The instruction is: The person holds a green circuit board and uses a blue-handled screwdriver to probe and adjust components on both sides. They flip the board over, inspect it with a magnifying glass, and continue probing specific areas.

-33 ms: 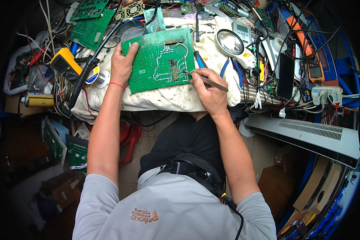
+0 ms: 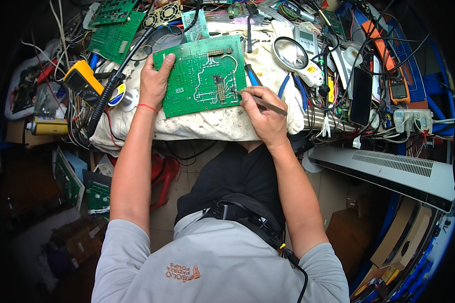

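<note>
— Two hands at work, so start at the fingertips. What is the right hand [image 2: 264,117] doing?

— Its fingers are pinched together around a thin metal tool [image 2: 260,102], held like a pen. The tool's tip touches the green circuit board [image 2: 201,76] near a dark row of pins in the middle of it. It may be tweezers or a probe; the view is too small to say which.

— And the left hand [image 2: 154,81]?

— Laid flat on the board's left edge, fingers close together and stretched out, the thumb curled over the top rim. It presses the board down rather than gripping it. A red thread circles that wrist.

— Where does the board lie?

— Solder side up, on a stained white cloth [image 2: 212,123] spread over the bench, straight in front of the person, between the two hands.

— What lies around it?

— Just right of the board, a round magnifying glass [image 2: 289,53], and beyond it a grey handheld meter [image 2: 305,37]. Blue-handled pliers [image 2: 294,86] sit beside the right hand. To the left, a yellow multimeter [image 2: 82,80] and a black corrugated hose [image 2: 117,78] running up past the left hand. More green boards [image 2: 116,35] are stacked at the upper left. Far right, a dark phone [image 2: 361,96] and a white power strip [image 2: 413,121] among tangled cables.
</note>
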Motion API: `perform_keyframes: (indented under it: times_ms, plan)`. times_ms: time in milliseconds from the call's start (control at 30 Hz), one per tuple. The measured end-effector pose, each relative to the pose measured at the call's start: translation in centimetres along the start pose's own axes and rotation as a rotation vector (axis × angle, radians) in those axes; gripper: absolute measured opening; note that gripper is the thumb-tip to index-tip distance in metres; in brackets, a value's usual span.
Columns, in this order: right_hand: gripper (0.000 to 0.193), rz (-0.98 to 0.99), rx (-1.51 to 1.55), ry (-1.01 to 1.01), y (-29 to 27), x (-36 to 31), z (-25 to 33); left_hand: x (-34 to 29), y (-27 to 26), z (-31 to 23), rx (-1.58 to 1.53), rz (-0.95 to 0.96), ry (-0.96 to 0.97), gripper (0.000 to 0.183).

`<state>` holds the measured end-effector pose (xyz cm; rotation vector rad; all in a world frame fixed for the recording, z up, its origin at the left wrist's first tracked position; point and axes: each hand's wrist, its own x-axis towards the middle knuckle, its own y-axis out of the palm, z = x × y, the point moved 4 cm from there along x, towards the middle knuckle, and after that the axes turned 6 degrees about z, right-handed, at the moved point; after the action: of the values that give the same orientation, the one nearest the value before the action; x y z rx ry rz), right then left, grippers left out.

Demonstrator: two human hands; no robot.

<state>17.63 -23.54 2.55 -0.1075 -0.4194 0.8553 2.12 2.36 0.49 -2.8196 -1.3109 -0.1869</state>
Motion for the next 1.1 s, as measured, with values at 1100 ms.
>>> perform_keyframes:
  times_ms: [1100]
  plan:
    - [0.012, -0.008, -0.025, -0.075, 0.0, -0.4, -0.4, 0.0, 0.2, -0.2, 0.015, -0.002, -0.007, 0.042]
